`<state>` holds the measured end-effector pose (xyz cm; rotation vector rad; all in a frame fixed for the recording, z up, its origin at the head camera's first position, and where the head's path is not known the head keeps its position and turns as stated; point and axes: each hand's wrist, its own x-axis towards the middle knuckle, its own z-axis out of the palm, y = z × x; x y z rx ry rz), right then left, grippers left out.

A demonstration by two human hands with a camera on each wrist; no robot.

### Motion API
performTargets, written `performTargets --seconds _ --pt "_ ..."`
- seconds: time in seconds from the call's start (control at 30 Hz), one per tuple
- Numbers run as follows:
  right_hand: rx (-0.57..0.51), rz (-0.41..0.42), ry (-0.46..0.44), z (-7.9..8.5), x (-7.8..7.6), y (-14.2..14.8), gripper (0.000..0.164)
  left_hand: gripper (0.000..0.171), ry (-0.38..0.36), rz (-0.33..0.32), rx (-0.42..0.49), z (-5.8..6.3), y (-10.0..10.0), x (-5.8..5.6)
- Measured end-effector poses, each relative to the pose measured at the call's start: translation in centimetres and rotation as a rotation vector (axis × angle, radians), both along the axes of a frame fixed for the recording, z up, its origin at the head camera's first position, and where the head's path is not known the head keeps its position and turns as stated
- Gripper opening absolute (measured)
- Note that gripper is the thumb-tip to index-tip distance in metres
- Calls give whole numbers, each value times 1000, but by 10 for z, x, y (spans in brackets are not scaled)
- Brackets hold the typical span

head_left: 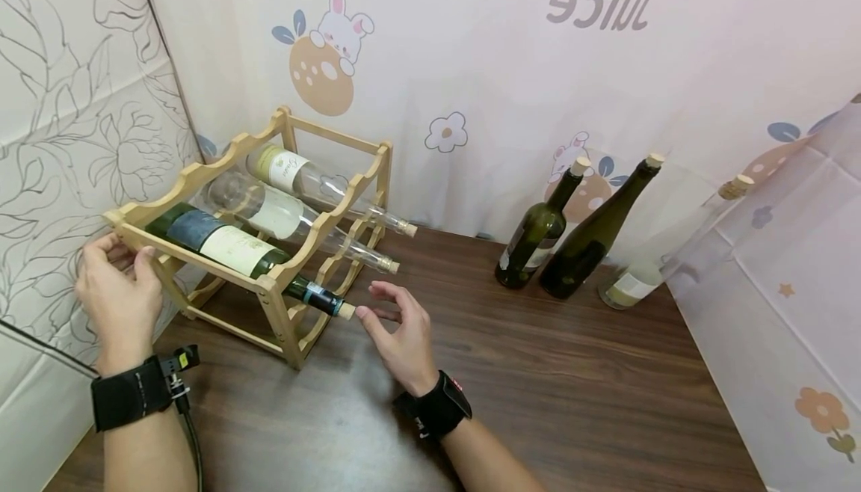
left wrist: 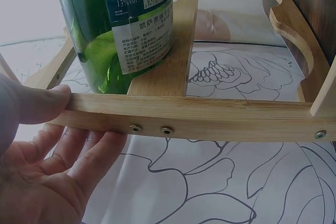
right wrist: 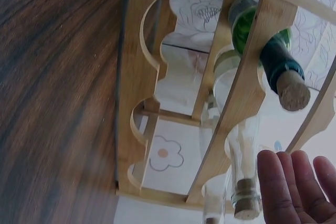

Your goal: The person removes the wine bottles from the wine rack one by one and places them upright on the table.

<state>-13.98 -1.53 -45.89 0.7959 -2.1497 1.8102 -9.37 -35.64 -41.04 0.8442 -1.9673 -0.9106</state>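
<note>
A wooden wine rack (head_left: 276, 311) stands on the table at the left, with three corked bottles lying across its top level. Nearest is a green wine bottle (head_left: 235, 247), then a clear bottle with a pale label (head_left: 277, 211), then another clear bottle (head_left: 323, 183) at the back. My left hand (head_left: 122, 290) grips the rack's corner, its thumb over the rail (left wrist: 210, 114) and fingers below it. Just off the green bottle's cork (right wrist: 293, 92), my right hand (head_left: 406, 331) has its fingers extended and apart, holding nothing. The right thumb is hidden in the right wrist view.
Further right, two dark green bottles (head_left: 534, 241) (head_left: 595, 234) and a clear bottle (head_left: 635, 283), all corked, stand near the back of the dark wooden table (head_left: 572, 387). Printed curtains (head_left: 471, 51) hang behind and beside the table. A cable (head_left: 195, 440) runs from the left wrist camera.
</note>
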Motion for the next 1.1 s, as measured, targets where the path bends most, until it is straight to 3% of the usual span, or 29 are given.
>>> performTargets --seconds 0.33,0.63,0.83,1.1 --pt "33 57 -27 -7 6 -21 51 41 15 -4 5 0 0 0" --pt "-192 55 -76 -24 6 -51 47 41 20 -3 8 -1 -1 0" --pt "-471 124 -277 -28 11 -69 45 41 27 -3 0 -1 0 0" --pt "-825 123 -585 -26 18 -87 37 39 43 -5 -11 0 -1 0"
